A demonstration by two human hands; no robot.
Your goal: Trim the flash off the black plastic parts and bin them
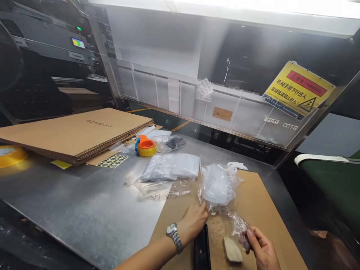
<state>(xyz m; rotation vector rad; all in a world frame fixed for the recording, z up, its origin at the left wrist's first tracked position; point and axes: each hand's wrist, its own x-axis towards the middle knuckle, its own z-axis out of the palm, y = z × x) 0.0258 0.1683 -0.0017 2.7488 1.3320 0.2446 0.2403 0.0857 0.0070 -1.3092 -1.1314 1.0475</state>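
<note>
My left hand [196,220], with a metal watch on the wrist, has its fingers closed at the lower left edge of a clear plastic bag [218,183] holding something white. My right hand [260,245] pinches the gathered end of clear plastic at the lower right. Both hands are over a brown cardboard sheet [261,198]. Between them lie a black bar-shaped tool [201,249] and a beige pad [233,250]. Another clear bag with white contents [171,167] lies left of the first.
An orange and blue tape dispenser [146,145] stands behind the bags. Stacked cardboard [78,131], a sticker sheet [112,161] and a yellow tape roll [11,155] are at the left. A yellow warning sign [299,90] hangs on the panel behind. A green conveyor [332,180] is at the right.
</note>
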